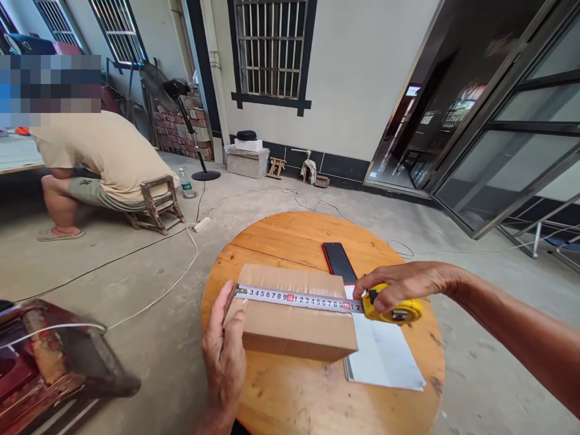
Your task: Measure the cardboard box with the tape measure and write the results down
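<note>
A brown cardboard box (pixel 294 329) lies on the round wooden table (pixel 272 235). The pulled-out blade of a tape measure (pixel 401 311) runs along the box's top from its left edge to beyond its right edge. My right hand (pixel 396 284) grips the yellow case of this tape measure, thumb on top, just right of the box. At the box's left end is my left hand (pixel 226 347), its thumb on the near corner and a fingertip beside the metal hook of the blade. Its other fingers are partly hidden.
White paper sheets (pixel 385 356) and a dark phone (pixel 339 261) lie right of the box. A person (pixel 109 151) sits on a small chair at left, near a standing fan (pixel 181 109). Cables (pixel 149 305) cross the floor. A wooden chair (pixel 54 362) stands lower left.
</note>
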`<state>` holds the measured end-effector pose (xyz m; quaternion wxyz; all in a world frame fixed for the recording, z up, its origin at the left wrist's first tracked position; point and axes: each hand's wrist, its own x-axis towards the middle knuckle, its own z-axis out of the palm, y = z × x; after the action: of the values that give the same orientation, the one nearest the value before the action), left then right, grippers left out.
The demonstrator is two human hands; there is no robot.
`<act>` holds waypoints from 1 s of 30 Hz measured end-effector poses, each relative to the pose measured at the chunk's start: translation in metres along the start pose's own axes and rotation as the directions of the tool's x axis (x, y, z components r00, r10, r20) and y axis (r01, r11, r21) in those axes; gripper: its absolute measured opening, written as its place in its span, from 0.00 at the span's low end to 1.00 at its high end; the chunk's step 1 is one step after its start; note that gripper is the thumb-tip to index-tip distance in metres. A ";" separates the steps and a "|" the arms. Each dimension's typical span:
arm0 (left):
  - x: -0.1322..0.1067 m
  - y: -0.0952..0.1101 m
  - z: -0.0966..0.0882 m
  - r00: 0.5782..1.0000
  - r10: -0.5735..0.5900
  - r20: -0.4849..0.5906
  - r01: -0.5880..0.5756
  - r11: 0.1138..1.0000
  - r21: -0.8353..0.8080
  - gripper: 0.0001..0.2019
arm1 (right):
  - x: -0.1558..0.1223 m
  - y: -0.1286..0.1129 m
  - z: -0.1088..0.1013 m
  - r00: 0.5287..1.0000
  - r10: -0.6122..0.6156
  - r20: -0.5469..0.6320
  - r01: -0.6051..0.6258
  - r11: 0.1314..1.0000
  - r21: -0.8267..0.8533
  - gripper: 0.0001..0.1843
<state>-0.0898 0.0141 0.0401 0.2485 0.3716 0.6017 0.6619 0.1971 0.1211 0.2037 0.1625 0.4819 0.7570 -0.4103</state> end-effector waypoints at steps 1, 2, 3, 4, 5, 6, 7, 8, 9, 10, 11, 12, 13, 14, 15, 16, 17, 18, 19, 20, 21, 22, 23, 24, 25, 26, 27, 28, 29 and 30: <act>0.000 0.001 0.000 1.000 -0.003 0.000 0.003 1.000 0.005 0.21 | 0.000 -0.001 0.000 1.000 0.001 0.006 -0.001 1.000 0.002 0.22; 0.000 0.001 0.000 1.000 -0.008 -0.001 0.008 1.000 0.011 0.21 | -0.001 -0.001 0.001 1.000 0.010 0.014 -0.010 1.000 0.006 0.22; 0.000 0.002 0.000 1.000 -0.011 -0.002 0.012 1.000 0.018 0.21 | -0.001 -0.001 0.002 1.000 0.019 0.018 -0.019 1.000 0.009 0.22; 0.000 0.003 0.000 1.000 -0.015 -0.003 0.015 1.000 0.024 0.21 | 0.000 -0.001 0.003 1.000 0.027 0.014 -0.027 1.000 0.010 0.22; 0.000 0.003 0.000 1.000 -0.015 -0.002 0.015 1.000 0.026 0.21 | 0.000 0.000 0.003 0.999 0.032 0.004 -0.032 0.999 0.012 0.22; 0.000 0.003 0.000 1.000 -0.012 0.000 0.012 1.000 0.025 0.21 | 0.000 0.001 0.004 0.999 0.033 -0.012 -0.033 0.999 0.015 0.21; 0.000 0.002 0.000 1.000 -0.005 0.003 0.005 1.000 0.020 0.21 | 0.000 0.003 0.004 0.999 0.032 -0.027 -0.032 0.999 0.019 0.21; 0.000 0.002 0.000 1.000 0.004 0.005 -0.004 1.000 0.012 0.21 | -0.001 0.005 0.004 0.999 0.032 -0.039 -0.031 0.999 0.024 0.20; 0.000 0.001 0.000 1.000 0.011 0.007 -0.011 1.000 0.003 0.21 | -0.002 0.006 0.004 0.998 0.032 -0.052 -0.031 0.999 0.032 0.20; 0.000 0.001 0.000 1.000 0.015 0.006 -0.015 1.000 -0.007 0.21 | -0.004 0.008 0.004 0.998 0.029 -0.063 -0.027 0.999 0.042 0.21; 0.001 0.001 0.000 1.000 0.013 0.006 -0.013 1.000 -0.013 0.21 | -0.007 0.009 0.004 0.997 0.017 -0.076 -0.013 0.998 0.056 0.21; 0.001 0.001 0.000 1.000 0.006 0.009 -0.006 1.000 -0.013 0.21 | -0.011 0.010 0.006 0.996 -0.007 -0.092 0.014 0.997 0.076 0.21; 0.002 0.001 -0.001 1.000 -0.002 0.015 0.002 1.000 -0.009 0.21 | -0.015 0.011 0.009 0.993 -0.038 -0.114 0.050 0.993 0.104 0.21; 0.002 0.001 -0.002 1.000 -0.011 0.026 0.011 1.000 -0.001 0.21 | -0.019 0.013 0.014 0.987 -0.069 -0.145 0.090 0.985 0.147 0.21; 0.003 0.001 -0.003 0.999 -0.017 0.044 0.016 1.000 0.007 0.21 | -0.022 0.015 0.021 0.982 -0.091 -0.167 0.125 0.971 0.205 0.21; 0.004 0.001 -0.005 0.998 -0.020 0.065 0.019 1.000 0.014 0.21 | -0.025 0.018 0.031 0.978 -0.098 -0.184 0.148 0.948 0.281 0.22; 0.004 0.000 -0.007 0.996 -0.019 0.088 0.018 1.000 0.017 0.22 | -0.027 0.021 0.042 0.976 -0.091 -0.197 0.161 0.913 0.375 0.23; 0.003 -0.001 -0.009 0.994 -0.016 0.110 0.015 1.000 0.015 0.23 | -0.029 0.024 0.055 0.986 -0.091 -0.140 0.148 0.864 0.482 0.25; 0.002 -0.003 -0.012 0.991 -0.012 0.132 0.012 1.000 0.004 0.24 | -0.030 0.026 0.068 0.989 -0.077 -0.129 0.138 0.796 0.590 0.27; 0.001 -0.006 -0.014 0.989 -0.005 0.151 0.007 1.000 -0.016 0.24 | -0.030 0.028 0.081 0.990 -0.077 -0.122 0.139 0.737 0.661 0.28; 0.000 -0.008 -0.016 0.986 0.002 0.169 0.005 0.999 -0.041 0.25 | -0.030 0.028 0.093 0.987 -0.090 -0.131 0.157 0.700 0.697 0.29; -0.002 -0.011 -0.018 0.982 0.008 0.188 0.005 0.998 -0.068 0.26 | -0.030 0.027 0.103 0.983 -0.098 -0.156 0.181 0.670 0.720 0.30; -0.004 -0.013 -0.020 0.979 0.014 0.202 0.005 0.996 -0.091 0.27 | -0.030 0.025 0.111 0.978 -0.111 -0.179 0.207 0.656 0.726 0.31; -0.006 -0.015 -0.021 0.977 0.016 0.213 0.006 0.994 -0.105 0.28 | -0.030 0.022 0.116 0.972 -0.124 -0.199 0.231 0.655 0.719 0.32; -0.009 -0.016 -0.023 0.977 0.015 0.214 0.008 0.994 -0.106 0.29 | -0.030 0.018 0.119 0.968 -0.136 -0.212 0.248 0.662 0.707 0.31; -0.011 -0.016 -0.024 0.979 0.009 0.203 0.011 0.995 -0.095 0.29 | -0.028 0.014 0.119 0.964 -0.148 -0.220 0.260 0.679 0.687 0.31; -0.014 -0.015 -0.025 0.983 -0.002 0.184 0.016 0.997 -0.076 0.28 | -0.025 0.011 0.117 0.959 -0.159 -0.233 0.276 0.701 0.658 0.29; -0.017 -0.014 -0.027 0.987 -0.016 0.161 0.025 0.998 -0.053 0.28 | -0.020 0.008 0.113 0.953 -0.169 -0.251 0.293 0.723 0.625 0.27; -0.020 -0.013 -0.027 0.989 -0.032 0.142 0.036 0.999 -0.028 0.28 | -0.013 0.006 0.107 0.946 -0.177 -0.272 0.310 0.739 0.598 0.26; -0.024 -0.012 -0.028 0.990 -0.050 0.132 0.051 0.999 -0.003 0.29 | -0.005 0.004 0.101 0.937 -0.185 -0.296 0.331 0.743 0.582 0.25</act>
<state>-0.0990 -0.0194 0.0241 0.3058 0.3985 0.5910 0.6312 0.1877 0.0403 0.1436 -0.1492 0.4404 0.6511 -0.5999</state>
